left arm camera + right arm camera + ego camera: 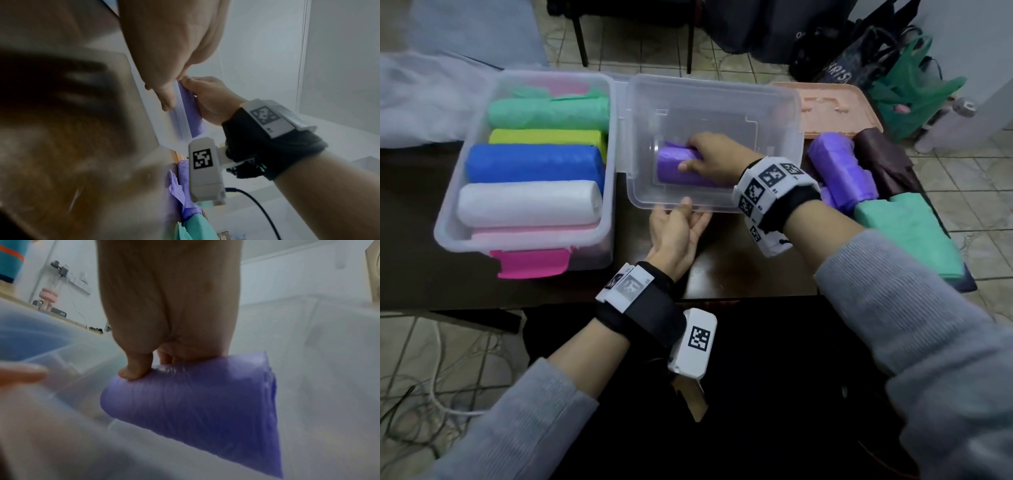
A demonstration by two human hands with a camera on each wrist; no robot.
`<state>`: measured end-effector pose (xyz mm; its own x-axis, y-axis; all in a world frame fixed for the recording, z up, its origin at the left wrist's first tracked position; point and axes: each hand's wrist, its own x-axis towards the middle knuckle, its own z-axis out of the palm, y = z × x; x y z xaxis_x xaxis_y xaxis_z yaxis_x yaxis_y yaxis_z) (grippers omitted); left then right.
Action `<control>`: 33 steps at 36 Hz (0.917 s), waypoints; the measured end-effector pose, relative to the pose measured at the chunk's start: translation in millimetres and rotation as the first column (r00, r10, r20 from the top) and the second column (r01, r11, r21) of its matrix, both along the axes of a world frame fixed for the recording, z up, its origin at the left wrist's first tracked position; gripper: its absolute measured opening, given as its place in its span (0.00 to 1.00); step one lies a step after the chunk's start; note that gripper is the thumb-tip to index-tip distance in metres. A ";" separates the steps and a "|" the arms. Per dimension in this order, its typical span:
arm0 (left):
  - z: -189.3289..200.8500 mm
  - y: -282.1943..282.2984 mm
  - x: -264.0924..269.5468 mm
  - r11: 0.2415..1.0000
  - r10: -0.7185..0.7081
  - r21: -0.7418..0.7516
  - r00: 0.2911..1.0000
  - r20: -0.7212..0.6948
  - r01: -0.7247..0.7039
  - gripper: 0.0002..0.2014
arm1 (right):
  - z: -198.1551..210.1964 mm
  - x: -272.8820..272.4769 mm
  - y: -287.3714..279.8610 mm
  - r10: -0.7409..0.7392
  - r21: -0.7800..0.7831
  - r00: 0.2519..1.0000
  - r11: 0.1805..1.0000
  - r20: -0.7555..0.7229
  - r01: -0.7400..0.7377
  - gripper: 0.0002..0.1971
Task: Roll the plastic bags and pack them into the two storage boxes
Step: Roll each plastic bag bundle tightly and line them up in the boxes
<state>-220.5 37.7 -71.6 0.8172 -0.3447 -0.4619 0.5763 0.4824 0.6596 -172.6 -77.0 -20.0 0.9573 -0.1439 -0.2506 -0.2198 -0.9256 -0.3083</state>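
The room is dim, with soft flat light and no hard shadows. From the head view the dark surface (722,260) below the right hand (714,156) takes a dull sheen, and the frame bends at its edges. Where that grip closes on the purple roll (191,407), the plastic shows faint glare, while the clear box wall (51,434) nearest the lens smears into blur. Left of the left hand (174,48) the wrist picture is murky and streaked.
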 end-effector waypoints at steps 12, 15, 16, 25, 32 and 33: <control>-2.6 0.7 1.8 0.998 0.002 -0.063 1.000 0.002 -0.002 0.18 | -22.6 -3.7 7.1 0.018 -0.090 0.997 0.996 0.071 -0.012 0.25; -3.4 1.0 2.0 0.999 -0.001 -0.038 1.000 0.009 0.001 0.17 | -21.7 -6.8 3.1 -0.030 -0.025 0.997 0.999 0.068 0.031 0.27; -4.5 0.7 2.3 1.000 -0.003 -0.028 1.000 0.011 0.003 0.16 | -19.7 -8.8 1.7 -0.076 0.030 0.993 0.997 0.092 0.073 0.28; -8.7 -1.9 3.8 1.000 0.023 0.010 1.000 -0.005 -0.023 0.06 | -3.6 -43.4 -19.9 -0.501 0.296 0.865 0.832 0.038 0.469 0.21; -0.9 0.5 1.6 1.000 0.012 -0.013 1.000 0.003 -0.012 0.20 | -11.8 -50.4 -17.2 -0.451 0.210 0.891 0.867 -0.050 0.451 0.18; 0.6 0.9 1.3 1.000 0.009 0.002 1.000 0.001 -0.009 0.20 | -11.9 -52.3 -17.6 -0.452 0.224 0.891 0.864 -0.043 0.450 0.22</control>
